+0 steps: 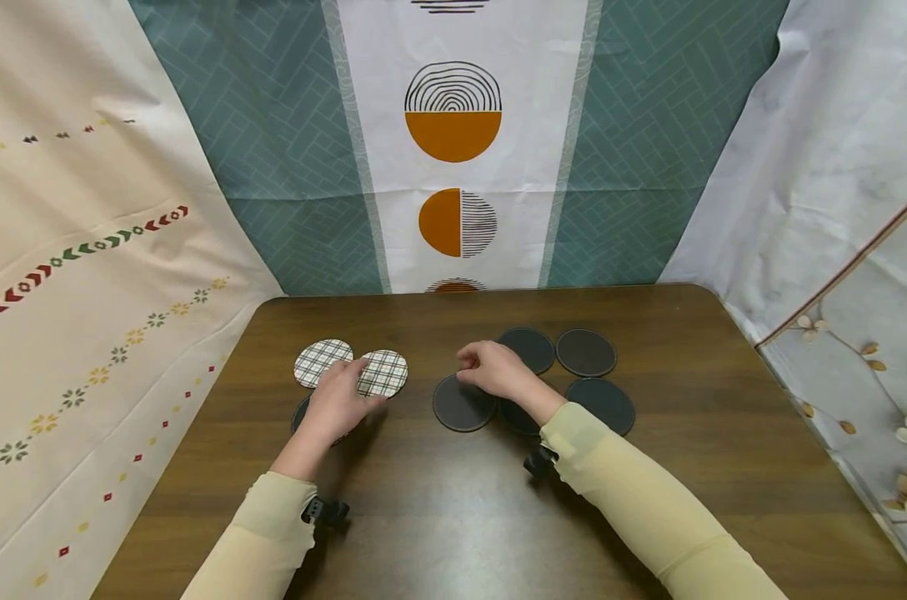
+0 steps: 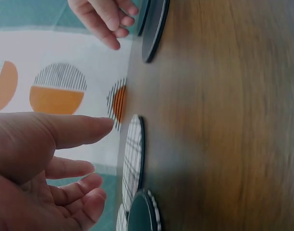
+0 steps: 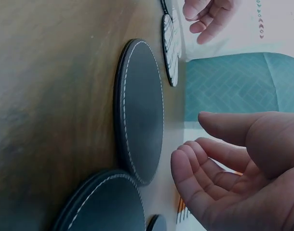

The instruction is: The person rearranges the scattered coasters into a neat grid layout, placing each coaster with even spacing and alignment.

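Observation:
My left hand (image 1: pixel 338 403) hovers above the left group of round coasters, its thumb and fingers apart and nothing between them. Around it lie a black-and-white plaid coaster (image 1: pixel 383 373), a second plaid coaster (image 1: pixel 322 361) and a dark coaster (image 1: pixel 300 412) partly hidden by the hand. Over the right group, my right hand (image 1: pixel 498 371) holds nothing, its fingers loosely bent. Closest below it is a dark coaster with light edge stitching (image 3: pixel 143 113). Other dark coasters, one at the back (image 1: pixel 530 348) and one toward the right (image 1: pixel 602 406), lie beside it; the forearm hides part of another.
The coasters lie on a brown wooden table (image 1: pixel 453 517). A teal and white patterned cloth (image 1: pixel 453 175) hangs behind its far edge. Cream cloth (image 1: pixel 86 250) hangs at the left and pale floral cloth (image 1: pixel 859 250) at the right.

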Action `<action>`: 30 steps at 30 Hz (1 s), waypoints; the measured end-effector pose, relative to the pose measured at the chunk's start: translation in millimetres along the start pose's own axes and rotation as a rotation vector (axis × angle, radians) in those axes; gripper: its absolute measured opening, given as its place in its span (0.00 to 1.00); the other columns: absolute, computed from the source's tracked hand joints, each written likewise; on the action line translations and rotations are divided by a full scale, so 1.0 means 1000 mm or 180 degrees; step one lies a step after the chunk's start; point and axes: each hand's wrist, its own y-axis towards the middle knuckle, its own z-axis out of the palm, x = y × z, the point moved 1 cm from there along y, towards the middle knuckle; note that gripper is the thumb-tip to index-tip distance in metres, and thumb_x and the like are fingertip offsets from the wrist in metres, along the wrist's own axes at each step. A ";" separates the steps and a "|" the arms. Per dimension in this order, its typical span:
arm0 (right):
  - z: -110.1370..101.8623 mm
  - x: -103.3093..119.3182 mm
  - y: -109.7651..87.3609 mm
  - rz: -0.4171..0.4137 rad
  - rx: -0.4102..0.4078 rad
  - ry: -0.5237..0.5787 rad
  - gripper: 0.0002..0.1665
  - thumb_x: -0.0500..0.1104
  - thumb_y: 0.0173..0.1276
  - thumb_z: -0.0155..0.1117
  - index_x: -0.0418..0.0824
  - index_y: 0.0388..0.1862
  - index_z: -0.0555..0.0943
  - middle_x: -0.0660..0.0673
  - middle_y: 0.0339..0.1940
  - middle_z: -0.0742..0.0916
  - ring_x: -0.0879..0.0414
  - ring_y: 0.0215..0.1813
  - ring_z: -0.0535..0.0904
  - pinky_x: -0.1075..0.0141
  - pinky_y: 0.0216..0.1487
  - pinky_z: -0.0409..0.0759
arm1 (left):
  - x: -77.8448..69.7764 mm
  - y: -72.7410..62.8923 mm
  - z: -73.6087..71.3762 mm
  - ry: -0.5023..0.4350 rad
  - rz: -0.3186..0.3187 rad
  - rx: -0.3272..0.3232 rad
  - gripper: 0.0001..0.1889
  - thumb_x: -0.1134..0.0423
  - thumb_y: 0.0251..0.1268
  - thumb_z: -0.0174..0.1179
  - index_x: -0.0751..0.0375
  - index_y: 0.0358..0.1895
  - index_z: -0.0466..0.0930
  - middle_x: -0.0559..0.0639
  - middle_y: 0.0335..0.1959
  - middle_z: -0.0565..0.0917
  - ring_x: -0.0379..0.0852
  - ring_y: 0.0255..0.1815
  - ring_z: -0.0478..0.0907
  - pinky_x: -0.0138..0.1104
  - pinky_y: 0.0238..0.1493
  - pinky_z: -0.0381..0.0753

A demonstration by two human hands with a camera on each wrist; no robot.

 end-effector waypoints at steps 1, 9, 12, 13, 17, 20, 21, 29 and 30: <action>0.001 0.002 0.002 -0.0005 0.0001 -0.0003 0.24 0.43 0.80 0.73 0.35 0.70 0.85 0.43 0.55 0.90 0.48 0.57 0.86 0.51 0.62 0.83 | 0.002 0.001 -0.001 0.0013 -0.0008 -0.0001 0.39 0.59 0.67 0.78 0.76 0.75 0.74 0.79 0.70 0.74 0.77 0.73 0.70 0.65 0.71 0.72; 0.007 0.015 0.019 -0.0057 0.0046 -0.0037 0.25 0.43 0.81 0.72 0.35 0.71 0.85 0.42 0.56 0.91 0.48 0.58 0.86 0.52 0.63 0.82 | 0.018 0.004 -0.006 0.0203 -0.0012 -0.0027 0.40 0.58 0.65 0.78 0.79 0.73 0.74 0.81 0.69 0.76 0.80 0.72 0.70 0.66 0.71 0.71; 0.010 0.019 0.025 -0.0047 0.0072 -0.0076 0.25 0.44 0.81 0.71 0.35 0.72 0.84 0.42 0.57 0.90 0.48 0.59 0.86 0.52 0.63 0.82 | 0.022 0.004 -0.006 0.0269 0.0036 -0.0055 0.40 0.57 0.65 0.78 0.80 0.72 0.74 0.81 0.68 0.77 0.80 0.71 0.71 0.67 0.72 0.70; 0.011 0.020 0.027 -0.0053 0.0083 -0.0087 0.26 0.44 0.82 0.71 0.35 0.72 0.84 0.42 0.58 0.90 0.48 0.59 0.86 0.52 0.63 0.82 | 0.023 0.004 -0.006 0.0289 0.0041 -0.0076 0.40 0.57 0.65 0.79 0.80 0.72 0.75 0.81 0.68 0.76 0.79 0.71 0.71 0.67 0.72 0.69; 0.015 0.023 0.037 -0.0073 0.0139 -0.0150 0.27 0.44 0.82 0.70 0.34 0.73 0.83 0.41 0.59 0.90 0.47 0.60 0.86 0.51 0.64 0.82 | 0.025 0.002 -0.006 0.0356 -0.0071 -0.0122 0.43 0.53 0.63 0.81 0.77 0.74 0.75 0.80 0.72 0.72 0.80 0.74 0.66 0.71 0.69 0.68; 0.017 0.026 0.042 -0.0070 0.0180 -0.0202 0.27 0.45 0.82 0.70 0.35 0.74 0.83 0.41 0.59 0.90 0.48 0.61 0.86 0.51 0.66 0.81 | 0.026 0.003 -0.006 0.0381 -0.0210 -0.0099 0.45 0.50 0.62 0.81 0.73 0.75 0.75 0.78 0.77 0.67 0.79 0.77 0.61 0.73 0.66 0.66; 0.018 0.027 0.043 -0.0071 0.0194 -0.0219 0.27 0.45 0.82 0.70 0.35 0.74 0.83 0.42 0.59 0.90 0.48 0.61 0.86 0.52 0.66 0.81 | 0.026 0.003 -0.006 0.0389 -0.0236 -0.0091 0.45 0.49 0.62 0.81 0.73 0.76 0.74 0.78 0.77 0.66 0.79 0.78 0.60 0.73 0.66 0.65; 0.024 0.038 0.052 -0.0075 0.0284 -0.0229 0.27 0.45 0.83 0.70 0.35 0.74 0.82 0.42 0.58 0.90 0.48 0.59 0.85 0.52 0.65 0.81 | 0.030 0.006 -0.006 0.0478 -0.0340 0.0001 0.45 0.46 0.64 0.80 0.72 0.75 0.76 0.77 0.81 0.63 0.77 0.81 0.57 0.74 0.66 0.65; 0.024 0.040 0.053 -0.0081 0.0291 -0.0236 0.27 0.45 0.82 0.70 0.35 0.74 0.82 0.42 0.58 0.90 0.48 0.59 0.85 0.52 0.65 0.81 | 0.030 0.006 -0.005 0.0490 -0.0335 0.0008 0.45 0.45 0.64 0.80 0.72 0.75 0.76 0.77 0.81 0.63 0.77 0.81 0.57 0.74 0.66 0.65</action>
